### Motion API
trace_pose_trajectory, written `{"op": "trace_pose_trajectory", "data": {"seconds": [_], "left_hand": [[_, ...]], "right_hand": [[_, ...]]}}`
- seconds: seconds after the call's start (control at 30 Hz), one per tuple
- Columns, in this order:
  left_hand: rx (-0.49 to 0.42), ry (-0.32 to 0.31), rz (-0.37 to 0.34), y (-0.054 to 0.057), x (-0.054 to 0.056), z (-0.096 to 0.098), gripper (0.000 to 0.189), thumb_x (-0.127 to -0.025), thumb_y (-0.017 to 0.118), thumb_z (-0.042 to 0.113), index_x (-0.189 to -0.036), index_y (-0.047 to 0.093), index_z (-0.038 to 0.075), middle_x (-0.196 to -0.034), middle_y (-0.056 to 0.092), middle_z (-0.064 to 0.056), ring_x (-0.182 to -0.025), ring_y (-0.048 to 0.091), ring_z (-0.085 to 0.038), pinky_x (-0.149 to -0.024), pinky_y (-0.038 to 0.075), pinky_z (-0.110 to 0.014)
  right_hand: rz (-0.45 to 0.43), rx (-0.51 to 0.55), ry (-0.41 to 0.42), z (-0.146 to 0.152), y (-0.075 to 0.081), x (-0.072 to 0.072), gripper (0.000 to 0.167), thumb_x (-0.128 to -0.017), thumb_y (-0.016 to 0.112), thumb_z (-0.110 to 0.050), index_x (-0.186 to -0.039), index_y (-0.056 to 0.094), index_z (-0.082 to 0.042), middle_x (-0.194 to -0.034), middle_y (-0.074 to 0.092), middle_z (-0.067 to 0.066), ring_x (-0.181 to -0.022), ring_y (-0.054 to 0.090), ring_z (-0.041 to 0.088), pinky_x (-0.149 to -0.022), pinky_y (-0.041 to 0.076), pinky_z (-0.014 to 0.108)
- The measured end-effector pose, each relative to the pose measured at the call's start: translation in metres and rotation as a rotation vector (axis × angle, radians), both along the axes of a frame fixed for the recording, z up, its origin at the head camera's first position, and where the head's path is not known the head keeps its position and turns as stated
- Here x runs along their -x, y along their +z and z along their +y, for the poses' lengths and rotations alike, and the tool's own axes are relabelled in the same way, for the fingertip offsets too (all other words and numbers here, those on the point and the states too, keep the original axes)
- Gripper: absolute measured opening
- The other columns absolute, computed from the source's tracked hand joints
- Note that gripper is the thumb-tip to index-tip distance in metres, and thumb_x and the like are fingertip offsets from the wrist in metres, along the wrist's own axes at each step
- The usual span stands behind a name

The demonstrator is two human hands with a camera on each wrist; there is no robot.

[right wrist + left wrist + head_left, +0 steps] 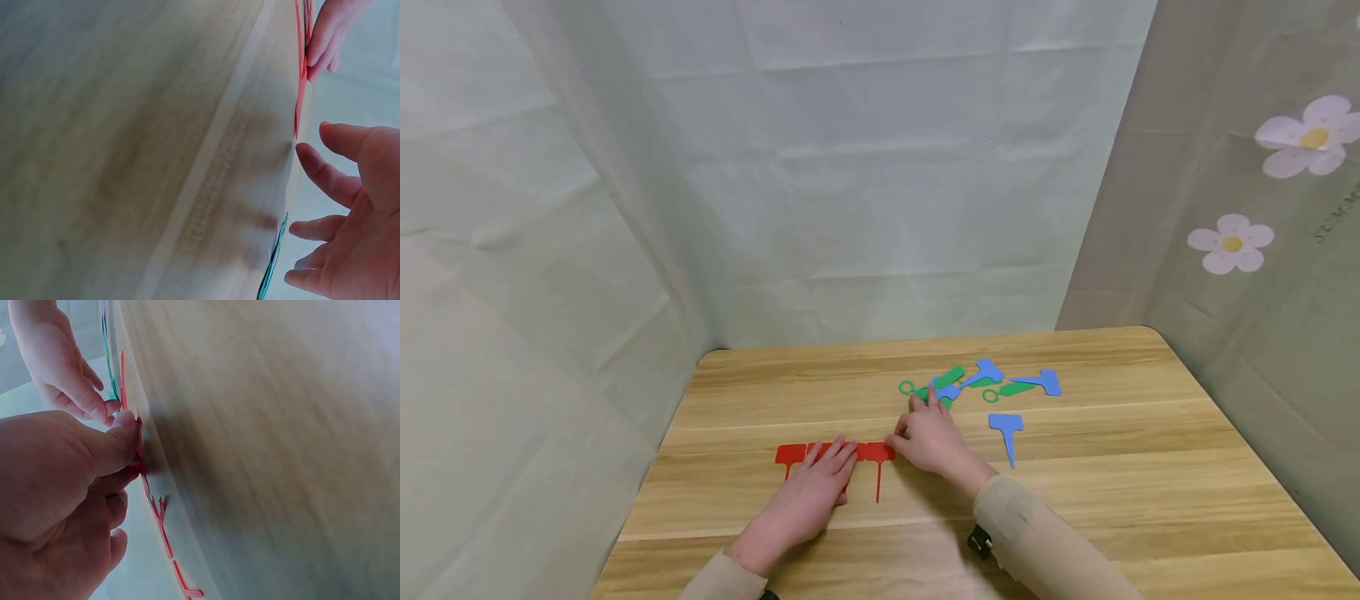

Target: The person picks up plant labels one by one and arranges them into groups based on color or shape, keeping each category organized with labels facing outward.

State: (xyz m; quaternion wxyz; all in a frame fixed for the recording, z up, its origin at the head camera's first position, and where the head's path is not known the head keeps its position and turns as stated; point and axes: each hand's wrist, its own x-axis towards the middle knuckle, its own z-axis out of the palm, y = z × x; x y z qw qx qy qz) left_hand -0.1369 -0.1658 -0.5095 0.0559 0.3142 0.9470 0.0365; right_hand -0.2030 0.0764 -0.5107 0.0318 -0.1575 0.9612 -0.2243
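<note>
Several red T-shaped plant labels lie side by side in a row, their heads in line; the leftmost label (790, 453) and the rightmost label (880, 452) show best. My left hand (808, 496) rests over the middle of that row, fingers stretched forward, hiding part of the labels between. To its right, my right hand (931, 440) is spread, with a fingertip at the right edge of the rightmost red label. Its other fingers reach to a loose pile of blue T-shaped labels (987, 370) and green ring-ended tags (951, 377). In the right wrist view, nothing is between those fingers (322, 175).
A single blue T-shaped label (1006, 422) lies right of my right hand. Beyond it are another blue label (1049, 382) and a green tag (1018, 388). Pale hanging cloth (880, 208) stands behind the wooden table (1120, 500) and along both sides.
</note>
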Motion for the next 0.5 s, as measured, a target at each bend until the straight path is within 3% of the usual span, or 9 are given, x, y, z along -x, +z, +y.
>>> {"op": "trace_pose_trajectory", "data": {"seconds": [0.5], "left_hand": [[0.000, 0.014, 0.004, -0.0020, -0.0011, 0.0000, 0.061, -0.104, 0.072, 0.024, -0.155, 0.053, -0.002, -0.168, 0.042, -0.014, -0.159, 0.030, -0.035, -0.127, 0.025, -0.060]], "right_hand": [[0.011, 0.004, 0.006, 0.0012, 0.0000, -0.0004, 0.025, -0.101, 0.075, -0.041, -0.090, 0.083, -0.020, -0.158, 0.048, 0.030, -0.154, 0.021, 0.061, -0.123, 0.027, 0.069]]}}
